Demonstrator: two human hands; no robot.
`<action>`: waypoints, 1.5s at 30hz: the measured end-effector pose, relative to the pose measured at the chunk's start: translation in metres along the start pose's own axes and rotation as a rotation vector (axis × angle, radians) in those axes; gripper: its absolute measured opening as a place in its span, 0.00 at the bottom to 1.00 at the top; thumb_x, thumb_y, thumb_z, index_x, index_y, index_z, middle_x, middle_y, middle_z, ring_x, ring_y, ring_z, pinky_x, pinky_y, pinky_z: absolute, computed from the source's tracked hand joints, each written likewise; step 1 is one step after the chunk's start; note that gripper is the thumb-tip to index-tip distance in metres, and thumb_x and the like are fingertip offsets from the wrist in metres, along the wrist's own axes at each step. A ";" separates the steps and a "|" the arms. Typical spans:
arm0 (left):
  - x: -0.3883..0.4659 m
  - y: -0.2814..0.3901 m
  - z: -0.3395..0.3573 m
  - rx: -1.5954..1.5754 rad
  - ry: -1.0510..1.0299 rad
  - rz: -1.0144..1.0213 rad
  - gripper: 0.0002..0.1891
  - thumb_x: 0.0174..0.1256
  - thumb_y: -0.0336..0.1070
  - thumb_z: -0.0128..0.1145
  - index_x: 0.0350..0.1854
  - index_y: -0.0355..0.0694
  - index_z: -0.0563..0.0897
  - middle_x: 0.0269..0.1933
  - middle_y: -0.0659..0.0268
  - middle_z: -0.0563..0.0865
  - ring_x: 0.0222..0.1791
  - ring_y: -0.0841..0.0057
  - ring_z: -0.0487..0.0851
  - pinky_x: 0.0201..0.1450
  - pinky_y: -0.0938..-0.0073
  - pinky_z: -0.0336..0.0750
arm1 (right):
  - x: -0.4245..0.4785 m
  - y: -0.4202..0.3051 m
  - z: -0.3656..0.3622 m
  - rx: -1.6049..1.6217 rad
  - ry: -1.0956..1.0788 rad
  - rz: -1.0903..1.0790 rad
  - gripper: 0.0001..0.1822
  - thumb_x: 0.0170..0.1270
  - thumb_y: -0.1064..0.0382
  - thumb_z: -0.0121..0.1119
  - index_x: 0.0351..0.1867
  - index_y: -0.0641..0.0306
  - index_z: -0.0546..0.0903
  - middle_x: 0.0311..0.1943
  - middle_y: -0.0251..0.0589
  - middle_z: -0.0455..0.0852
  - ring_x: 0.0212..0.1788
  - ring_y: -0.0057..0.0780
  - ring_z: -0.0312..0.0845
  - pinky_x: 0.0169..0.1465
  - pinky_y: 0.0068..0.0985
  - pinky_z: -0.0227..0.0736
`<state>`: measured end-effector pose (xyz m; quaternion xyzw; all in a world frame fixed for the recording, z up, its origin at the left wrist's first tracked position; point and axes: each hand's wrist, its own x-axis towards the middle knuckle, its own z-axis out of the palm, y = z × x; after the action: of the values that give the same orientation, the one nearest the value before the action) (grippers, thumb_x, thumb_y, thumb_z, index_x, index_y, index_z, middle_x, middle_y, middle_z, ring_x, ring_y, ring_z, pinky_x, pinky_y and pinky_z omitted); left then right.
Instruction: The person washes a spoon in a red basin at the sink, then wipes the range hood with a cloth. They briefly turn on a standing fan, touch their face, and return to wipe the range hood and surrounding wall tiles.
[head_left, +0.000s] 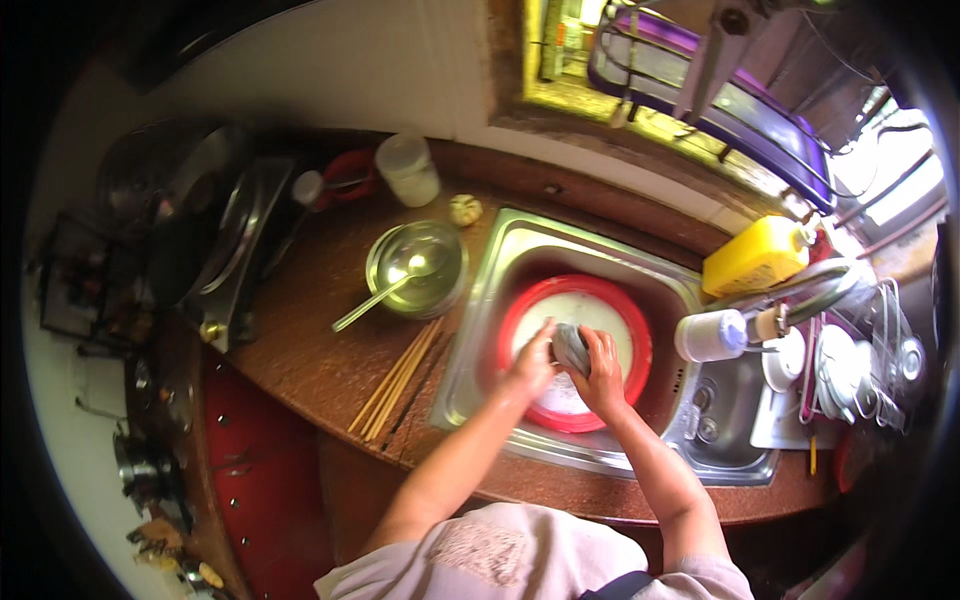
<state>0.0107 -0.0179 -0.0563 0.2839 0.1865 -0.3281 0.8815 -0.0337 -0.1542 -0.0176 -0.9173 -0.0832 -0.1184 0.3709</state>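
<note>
A round red plastic basin (640, 352) stands in the stainless steel sink (480, 300), with whitish liquid inside. Above the liquid, my left hand (536, 358) and my right hand (602, 371) hold a grey rounded object (571, 349) between them; what it is exactly, I cannot tell. My right fingers wrap its right side, while my left fingers press on its left side. On the counter to the left rests a metal bowl (442, 259) with a spoon (375, 301) lying across it. Several wooden chopsticks (401, 379) lie below the bowl, near the counter edge.
A tap with a white filter (709, 335) reaches over the sink's right side. Behind it stands a yellow bottle (757, 255). White dishes (836, 367) fill a rack at right. Further left are a plastic container (409, 169) and a gas stove (247, 240). A purple tray (757, 135) hangs above.
</note>
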 end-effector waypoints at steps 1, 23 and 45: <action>-0.016 0.017 0.006 -0.025 -0.089 -0.008 0.26 0.66 0.55 0.51 0.53 0.36 0.73 0.49 0.55 0.81 0.50 0.67 0.80 0.54 0.64 0.74 | 0.012 0.006 -0.007 0.108 -0.008 0.033 0.36 0.42 0.74 0.64 0.59 0.65 0.69 0.49 0.52 0.73 0.52 0.52 0.71 0.55 0.38 0.68; -0.145 0.069 -0.039 0.446 -0.284 -0.039 0.26 0.68 0.45 0.52 0.61 0.31 0.68 0.53 0.56 0.79 0.53 0.72 0.77 0.56 0.71 0.70 | 0.244 0.030 0.030 -0.492 0.916 -0.219 0.17 0.42 0.65 0.61 0.39 0.62 0.80 0.40 0.49 0.77 0.45 0.45 0.71 0.47 0.38 0.65; -0.214 0.070 -0.047 0.676 -0.489 0.110 0.18 0.72 0.34 0.47 0.62 0.39 0.70 0.50 0.67 0.76 0.52 0.81 0.73 0.58 0.77 0.68 | 0.038 -0.004 0.000 1.546 0.177 0.512 0.18 0.67 0.59 0.53 0.53 0.67 0.75 0.43 0.41 0.84 0.43 0.32 0.82 0.51 0.31 0.76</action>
<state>-0.1014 0.1561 0.0442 0.4803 -0.1616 -0.3811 0.7733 0.0016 -0.1487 -0.0044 -0.3804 0.1003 -0.0113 0.9193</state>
